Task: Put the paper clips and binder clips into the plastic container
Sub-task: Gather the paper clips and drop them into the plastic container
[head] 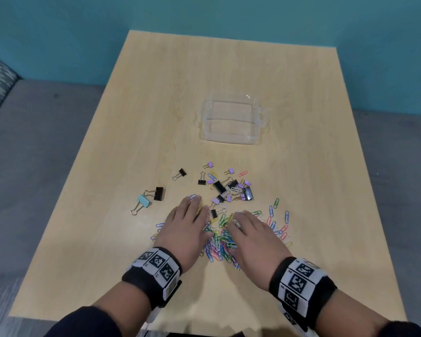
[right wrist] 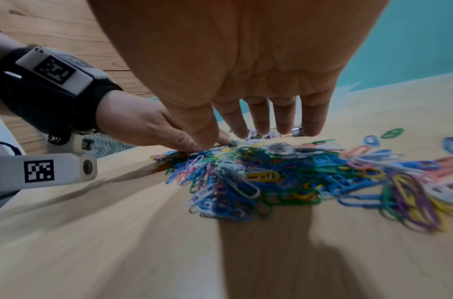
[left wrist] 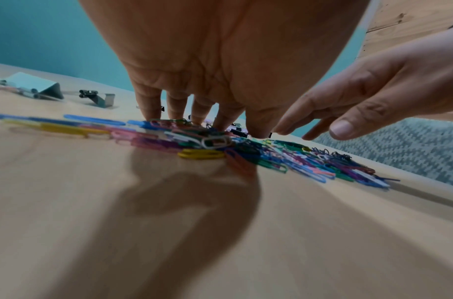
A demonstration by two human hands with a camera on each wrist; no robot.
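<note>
- Left hand (head: 185,229) palm-down, fingers straight, tips touching the paper clips (head: 220,242) at 6 o'clock on the tabletop (head: 131,105); gripping nothing.
- Right hand (head: 253,237) likewise flat and spread just over the same heap, fingers extended, holding nothing.
- Binder clips (head: 229,188) scattered at 12 o'clock of the heap, black and lilac; a mint binder clip (head: 142,203) and a black binder clip (head: 158,193) off at 10 o'clock.
- Plastic container (head: 231,120) clear, open, well apart at 12 o'clock.
</note>
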